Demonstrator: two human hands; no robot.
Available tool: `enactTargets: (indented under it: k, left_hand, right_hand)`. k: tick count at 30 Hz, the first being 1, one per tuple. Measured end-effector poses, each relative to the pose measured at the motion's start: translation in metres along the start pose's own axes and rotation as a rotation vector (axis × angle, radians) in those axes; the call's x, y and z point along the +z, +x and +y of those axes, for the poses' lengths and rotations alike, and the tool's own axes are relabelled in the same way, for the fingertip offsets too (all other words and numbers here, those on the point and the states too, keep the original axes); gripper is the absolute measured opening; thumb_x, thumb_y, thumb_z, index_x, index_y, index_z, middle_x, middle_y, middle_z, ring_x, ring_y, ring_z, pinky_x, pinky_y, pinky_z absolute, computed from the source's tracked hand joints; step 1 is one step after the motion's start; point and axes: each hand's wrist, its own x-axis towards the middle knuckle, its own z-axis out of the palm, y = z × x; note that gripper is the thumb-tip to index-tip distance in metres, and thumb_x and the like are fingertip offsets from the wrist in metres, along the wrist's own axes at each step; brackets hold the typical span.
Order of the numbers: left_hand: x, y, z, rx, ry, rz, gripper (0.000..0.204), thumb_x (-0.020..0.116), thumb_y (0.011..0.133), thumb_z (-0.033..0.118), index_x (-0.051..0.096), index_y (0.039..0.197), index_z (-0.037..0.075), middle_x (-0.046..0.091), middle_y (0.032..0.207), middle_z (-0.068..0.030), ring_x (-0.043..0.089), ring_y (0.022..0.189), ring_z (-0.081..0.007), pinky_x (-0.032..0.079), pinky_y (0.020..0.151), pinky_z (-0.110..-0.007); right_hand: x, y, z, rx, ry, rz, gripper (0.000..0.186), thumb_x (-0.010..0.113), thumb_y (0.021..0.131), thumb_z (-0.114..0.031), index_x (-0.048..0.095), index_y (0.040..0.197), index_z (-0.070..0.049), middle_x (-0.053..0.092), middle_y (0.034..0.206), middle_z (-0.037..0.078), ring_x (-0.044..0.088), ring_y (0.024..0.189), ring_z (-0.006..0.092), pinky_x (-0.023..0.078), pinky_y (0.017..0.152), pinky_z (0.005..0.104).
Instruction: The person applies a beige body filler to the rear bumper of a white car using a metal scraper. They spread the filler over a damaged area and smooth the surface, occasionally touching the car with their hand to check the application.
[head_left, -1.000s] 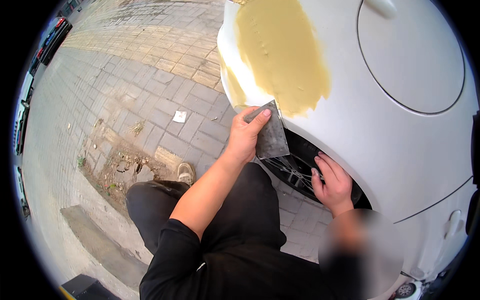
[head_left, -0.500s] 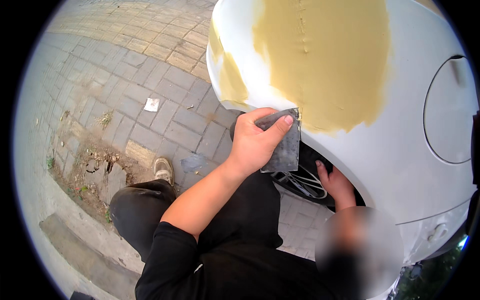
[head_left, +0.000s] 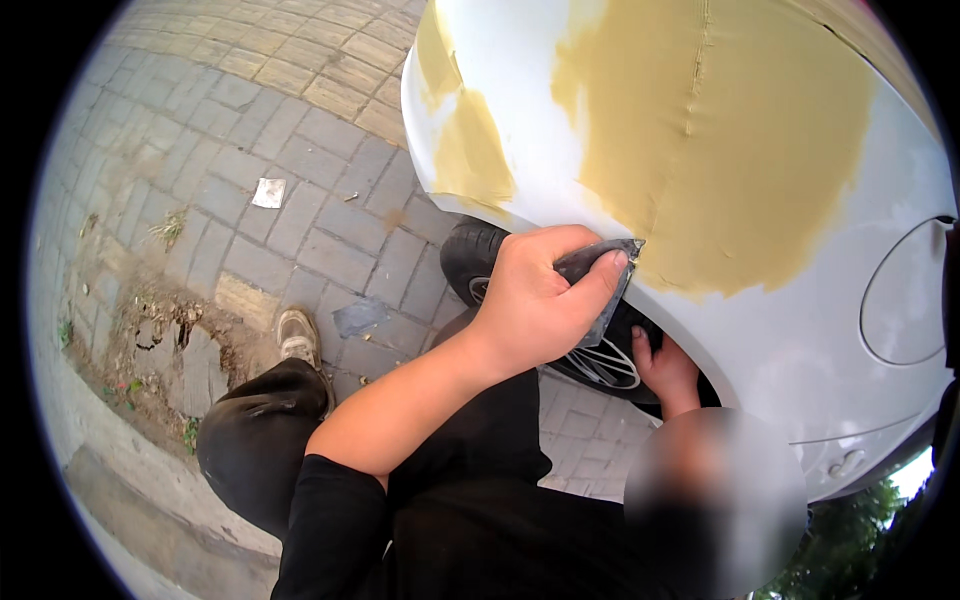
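Observation:
A dark grey flat spreader (head_left: 604,325) is pinched in my left hand (head_left: 545,295), thumb over its near face. Its upper corner meets the wheel-arch edge, at the lower end of a broad tan filler patch (head_left: 740,160) on the white car body panel (head_left: 700,335). Down the patch runs a thin raised ridge of filler. A smaller tan patch (head_left: 475,150) lies on the panel's left part. My right hand (head_left: 670,375) is inside the wheel arch by the tire, thumb stretched up and apart; its other fingers are mostly hidden behind the panel edge.
Below the arch is the spoked wheel (head_left: 605,365), with another part of a tire (head_left: 470,255) to its left. Grey paving (head_left: 330,200) carries a white scrap (head_left: 269,193) and a grey flat piece (head_left: 360,317). A round fuel flap (head_left: 910,290) sits at right. A blurred disc covers my right forearm.
The car panel and patches have shifted right in view. My left hand has moved slightly right and down, and the spreader has turned more edge-on. My right hand stays in the arch.

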Motion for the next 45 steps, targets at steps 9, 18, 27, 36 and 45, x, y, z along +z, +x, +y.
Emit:
enactTargets:
  k: [9, 18, 27, 36, 45]
  left_hand:
    - [-0.022, -0.001, -0.015, 0.058, -0.068, -0.132, 0.012, 0.073, 0.097, 0.007, 0.074, 0.098, -0.004, 0.070, 0.082, 0.0001, 0.056, 0.073, -0.0036, 0.045, 0.063, -0.023]
    - [0.001, -0.004, -0.015, 0.034, -0.158, 0.084, 0.014, 0.072, 0.097, 0.008, 0.072, 0.091, -0.005, 0.069, 0.074, -0.0012, 0.056, 0.067, -0.0034, 0.045, 0.056, -0.024]
    - [-0.008, 0.000, -0.010, 0.100, 0.021, -0.040, 0.014, 0.072, 0.097, 0.008, 0.072, 0.092, -0.005, 0.068, 0.075, 0.0009, 0.054, 0.068, -0.0028, 0.044, 0.059, -0.023]
    - [-0.019, 0.008, -0.012, 0.131, -0.008, -0.357, 0.020, 0.077, 0.096, 0.014, 0.073, 0.098, -0.005, 0.070, 0.084, -0.0004, 0.058, 0.078, -0.0055, 0.049, 0.068, -0.026]
    - [-0.046, 0.005, -0.018, -0.179, -0.302, -0.639, 0.021, 0.080, 0.094, 0.019, 0.075, 0.098, -0.002, 0.070, 0.084, 0.0023, 0.059, 0.079, -0.0043, 0.048, 0.066, -0.024]
  right_hand:
    - [0.001, -0.003, 0.003, 0.058, 0.026, -0.045, 0.043, 0.073, 0.090, -0.029, 0.070, 0.125, -0.004, 0.071, 0.122, 0.019, 0.065, 0.115, 0.0409, 0.049, 0.104, 0.0477]
    - [0.006, -0.009, 0.007, 0.081, -0.018, -0.027, 0.051, 0.073, 0.092, -0.037, 0.068, 0.130, -0.004, 0.068, 0.130, 0.020, 0.062, 0.120, 0.0436, 0.047, 0.105, 0.0499]
    - [0.006, -0.006, 0.006, 0.075, -0.058, -0.011, 0.052, 0.071, 0.092, -0.041, 0.067, 0.130, -0.005, 0.068, 0.127, 0.023, 0.062, 0.118, 0.0450, 0.049, 0.101, 0.0505]
    - [-0.002, 0.001, -0.036, -0.210, 0.001, 0.167, 0.034, 0.075, 0.086, -0.017, 0.071, 0.115, 0.000, 0.071, 0.117, 0.020, 0.069, 0.107, 0.0391, 0.055, 0.094, 0.0448]
    - [-0.064, 0.021, -0.132, -0.203, 0.375, 0.501, 0.048, 0.077, 0.087, -0.008, 0.060, 0.129, 0.008, 0.070, 0.098, 0.016, 0.065, 0.078, 0.0242, 0.055, 0.069, 0.0331]
